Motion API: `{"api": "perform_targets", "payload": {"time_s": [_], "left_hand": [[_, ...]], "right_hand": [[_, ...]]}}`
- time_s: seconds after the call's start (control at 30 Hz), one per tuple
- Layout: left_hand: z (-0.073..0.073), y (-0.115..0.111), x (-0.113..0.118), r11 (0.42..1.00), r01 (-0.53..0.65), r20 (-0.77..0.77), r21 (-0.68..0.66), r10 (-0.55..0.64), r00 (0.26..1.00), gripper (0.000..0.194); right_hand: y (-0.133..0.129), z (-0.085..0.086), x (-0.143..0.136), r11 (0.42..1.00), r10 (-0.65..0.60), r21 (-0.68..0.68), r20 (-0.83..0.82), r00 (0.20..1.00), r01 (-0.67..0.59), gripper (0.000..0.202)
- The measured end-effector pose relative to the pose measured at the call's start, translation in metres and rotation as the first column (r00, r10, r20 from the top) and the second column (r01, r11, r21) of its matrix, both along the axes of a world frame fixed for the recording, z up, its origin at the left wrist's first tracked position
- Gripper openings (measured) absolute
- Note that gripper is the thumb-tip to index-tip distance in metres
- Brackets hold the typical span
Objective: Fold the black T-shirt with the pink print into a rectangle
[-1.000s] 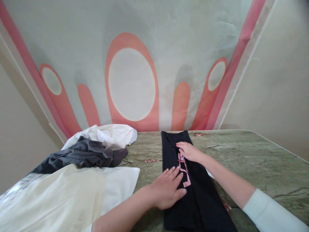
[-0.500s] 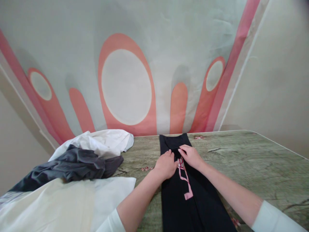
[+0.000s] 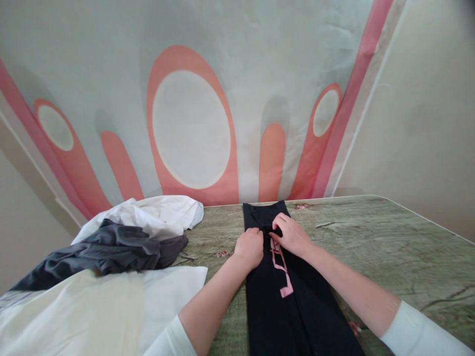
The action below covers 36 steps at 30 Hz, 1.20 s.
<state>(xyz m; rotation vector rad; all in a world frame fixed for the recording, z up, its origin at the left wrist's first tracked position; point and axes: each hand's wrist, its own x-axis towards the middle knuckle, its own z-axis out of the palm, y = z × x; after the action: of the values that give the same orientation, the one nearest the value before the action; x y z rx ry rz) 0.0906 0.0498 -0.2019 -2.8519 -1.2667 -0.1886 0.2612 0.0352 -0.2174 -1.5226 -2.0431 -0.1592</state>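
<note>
A long black garment (image 3: 274, 306) lies lengthwise on the wood-patterned table, its far end near the back edge. Down its middle runs a pink ribbon-like strip (image 3: 285, 277) with a squared lower end. My left hand (image 3: 250, 247) rests on the garment's left side with its fingers curled onto the black cloth. Opposite it, my right hand (image 3: 291, 233) pinches at the top of the pink strip, thumb and forefinger close together; what exactly lies between them is too small to tell.
White cloth (image 3: 163, 212), a crumpled dark grey garment (image 3: 122, 247) and a cream-and-white cloth (image 3: 111, 311) are heaped at the left. The table (image 3: 393, 252) stretches right. Behind it hangs a grey sheet with pink-orange shapes (image 3: 193, 123).
My left hand's fingers have curled in more. My right hand has shifted slightly left, its fingers now at the top of the pink strip. The view has moved a little.
</note>
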Motion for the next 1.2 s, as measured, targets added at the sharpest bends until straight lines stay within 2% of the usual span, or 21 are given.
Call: {"api": "perform_targets", "payload": {"time_s": [0.1,0.17,0.37,0.6,0.8,0.9,1.03,1.13,1.2], "left_hand": [[-0.009,0.002,0.000,0.995,-0.065,0.072,0.071,0.060,0.996,0.031],[-0.018,0.004,0.000,0.992,-0.082,0.097,0.101,0.073,0.993,0.038],[-0.036,0.009,-0.002,0.998,-0.026,0.047,0.060,0.023,0.999,0.059],[-0.037,0.011,-0.003,0.999,-0.018,0.018,0.045,0.018,1.000,0.063],[-0.037,0.012,-0.004,0.999,-0.009,0.029,0.034,0.008,1.000,0.066],[-0.036,0.012,-0.006,1.000,0.001,0.033,0.012,-0.001,0.999,0.065],[-0.034,0.013,-0.009,0.999,0.039,0.037,-0.010,-0.039,0.999,0.063],[-0.031,0.012,-0.010,0.999,0.043,0.044,-0.006,-0.042,0.998,0.063],[-0.029,0.009,-0.008,1.000,0.023,0.041,0.000,-0.023,0.999,0.062]], "right_hand": [[-0.006,0.010,0.000,1.000,0.017,0.002,0.122,0.992,-0.017,0.009],[-0.007,0.011,0.000,0.999,0.032,-0.018,0.168,0.985,-0.030,0.007],[-0.008,0.010,-0.001,0.998,0.018,-0.057,0.273,0.962,-0.003,0.010],[-0.006,0.013,-0.003,1.000,0.011,-0.022,0.444,0.896,-0.001,0.017],[-0.002,0.020,0.007,0.988,0.131,-0.008,0.571,0.810,-0.155,0.017],[-0.001,0.018,0.006,0.986,0.145,-0.025,0.597,0.789,-0.162,0.020],[-0.004,0.020,0.007,0.984,0.178,-0.072,0.511,0.841,-0.165,0.023],[-0.003,0.026,0.019,0.973,0.228,-0.101,0.269,0.936,-0.208,0.022],[0.000,0.029,0.030,0.983,0.175,-0.059,0.071,0.982,-0.171,0.022]]}}
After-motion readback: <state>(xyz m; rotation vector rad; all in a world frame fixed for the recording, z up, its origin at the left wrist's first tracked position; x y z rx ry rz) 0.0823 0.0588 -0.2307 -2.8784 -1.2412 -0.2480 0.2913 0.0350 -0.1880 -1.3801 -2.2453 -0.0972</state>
